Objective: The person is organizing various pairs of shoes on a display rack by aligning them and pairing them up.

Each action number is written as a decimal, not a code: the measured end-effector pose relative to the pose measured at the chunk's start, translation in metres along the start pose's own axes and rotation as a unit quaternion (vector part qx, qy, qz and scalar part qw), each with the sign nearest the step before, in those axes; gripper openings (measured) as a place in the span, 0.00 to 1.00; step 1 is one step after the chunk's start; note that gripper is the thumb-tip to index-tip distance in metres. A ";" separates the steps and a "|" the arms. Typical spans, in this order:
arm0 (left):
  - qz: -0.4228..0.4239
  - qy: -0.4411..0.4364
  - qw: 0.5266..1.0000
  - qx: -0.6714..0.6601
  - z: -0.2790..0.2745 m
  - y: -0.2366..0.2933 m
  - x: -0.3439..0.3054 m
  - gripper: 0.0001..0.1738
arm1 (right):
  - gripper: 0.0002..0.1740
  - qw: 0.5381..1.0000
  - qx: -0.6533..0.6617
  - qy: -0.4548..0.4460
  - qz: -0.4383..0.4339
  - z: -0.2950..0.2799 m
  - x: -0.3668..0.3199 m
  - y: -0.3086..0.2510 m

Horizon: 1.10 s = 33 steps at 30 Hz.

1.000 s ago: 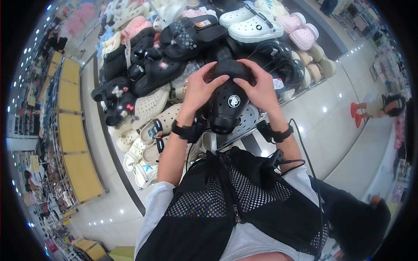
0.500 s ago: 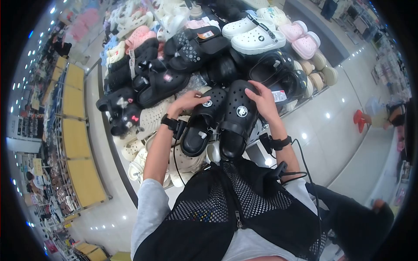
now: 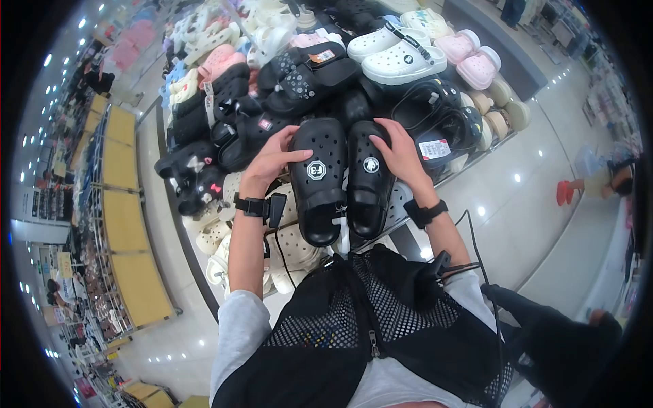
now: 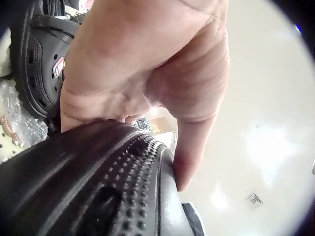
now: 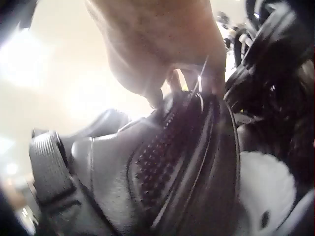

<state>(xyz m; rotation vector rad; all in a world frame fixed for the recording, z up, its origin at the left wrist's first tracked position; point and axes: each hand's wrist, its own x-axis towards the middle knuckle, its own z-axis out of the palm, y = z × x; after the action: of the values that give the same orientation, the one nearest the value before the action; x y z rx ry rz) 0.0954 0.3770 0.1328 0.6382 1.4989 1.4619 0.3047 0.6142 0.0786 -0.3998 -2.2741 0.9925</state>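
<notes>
Two black clogs are held side by side, tops up and heels toward the body. My left hand (image 3: 275, 162) grips the left clog (image 3: 320, 139) by its outer side near the toe, thumb on top; that clog bears an octagonal "F-3" badge. On the right clog (image 3: 362, 146), with a round white badge, my right hand (image 3: 403, 160) has its thumb on top and its fingers at the toe. A white strip (image 3: 343, 234) hangs between the two heels. Both wrist views show the hands curled over the clogs' ridged, studded sides, with some fingertips hidden behind.
A heaped display of footwear lies beneath and beyond: black slides (image 3: 309, 85), white clogs (image 3: 398, 58), pink clogs (image 3: 469, 60) and beige clogs (image 3: 289, 234). A price tag (image 3: 435, 149) sits on black sandals to the right. Yellow shelving (image 3: 132, 217) stands across the aisle at left.
The clogs were first held together as one bundle, then parted with the left one tilted. Now they are level beside each other, and the left hand has shifted its hold to the outer side.
</notes>
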 end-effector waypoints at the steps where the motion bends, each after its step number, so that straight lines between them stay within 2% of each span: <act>1: 0.009 0.009 1.000 -0.009 0.001 0.000 -0.003 0.35 | 0.25 1.000 0.001 -0.003 -0.002 0.006 0.000 0.003; 3: 0.018 0.022 1.000 0.001 0.002 0.000 -0.005 0.37 | 0.26 0.998 -0.021 0.009 -0.066 0.017 0.007 0.000; 4: 0.033 0.026 0.999 0.005 0.002 -0.001 -0.005 0.37 | 0.28 0.991 0.111 -0.066 0.033 0.021 0.010 -0.005; 5: 0.044 0.030 0.999 0.008 0.003 -0.003 -0.006 0.38 | 0.28 0.991 0.112 -0.068 0.032 0.028 0.012 -0.012; 7: 0.046 0.022 0.999 0.019 0.012 0.002 -0.009 0.39 | 0.32 0.937 0.312 -0.113 0.113 0.041 0.016 -0.027; 9: 0.052 0.014 0.998 0.033 0.016 0.005 -0.007 0.40 | 0.34 0.927 0.325 -0.145 0.118 0.047 0.023 -0.027; 11: 0.008 0.079 0.996 0.032 0.016 0.000 0.000 0.38 | 0.33 0.917 0.348 -0.151 0.123 0.050 0.028 -0.029; 15: 0.041 0.110 0.992 0.033 0.022 -0.011 0.002 0.32 | 0.31 0.922 0.333 -0.144 0.135 0.050 0.029 -0.036; 16: 0.041 0.111 0.992 0.033 0.023 -0.017 0.006 0.32 | 0.31 0.947 0.262 -0.134 0.127 0.052 0.028 -0.039; 17: 0.041 0.139 0.985 0.095 0.023 -0.024 0.011 0.32 | 0.30 0.967 0.189 -0.124 0.119 0.054 0.027 -0.042; 18: 0.041 0.167 0.972 0.158 0.027 -0.023 0.012 0.31 | 0.30 0.967 0.190 -0.124 0.120 0.056 0.027 -0.044; 20: 0.049 0.162 0.974 0.150 0.029 -0.019 0.008 0.30 | 0.29 0.981 0.126 -0.087 0.123 0.061 0.025 -0.044; 21: 0.058 0.159 0.976 0.141 0.031 -0.013 0.005 0.30 | 0.29 0.981 0.127 -0.088 0.122 0.061 0.026 -0.042; 23: 0.044 0.142 0.983 0.106 0.025 -0.004 -0.002 0.29 | 0.27 0.937 0.302 -0.112 0.134 0.056 0.026 -0.034; 27: 0.045 0.123 0.990 0.045 0.019 -0.019 -0.001 0.27 | 0.27 0.930 0.304 -0.139 0.150 0.048 0.025 -0.041; 29: 0.060 0.178 0.965 0.182 0.020 -0.038 0.013 0.28 | 0.29 0.980 0.109 -0.120 0.112 0.051 0.023 -0.051; 30: 0.054 0.176 0.961 0.205 0.023 -0.034 0.013 0.29 | 0.31 0.985 0.057 -0.117 0.114 0.055 0.023 -0.050; 31: 0.049 0.175 0.957 0.227 0.025 -0.029 0.012 0.30 | 0.31 0.985 0.057 -0.117 0.114 0.057 0.023 -0.043; 32: 0.050 0.175 0.957 0.227 0.025 -0.024 0.009 0.30 | 0.32 0.972 0.150 -0.129 0.126 0.058 0.025 -0.032; 33: 0.049 0.158 0.971 0.170 0.024 -0.017 0.004 0.31 | 0.33 0.950 0.242 -0.140 0.137 0.053 0.027 -0.031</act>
<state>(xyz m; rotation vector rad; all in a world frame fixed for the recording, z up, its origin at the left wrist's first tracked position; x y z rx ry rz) 0.1183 0.3891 0.1182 0.7141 2.0203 1.4412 0.2489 0.5775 0.0846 -0.3831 -2.1422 1.7974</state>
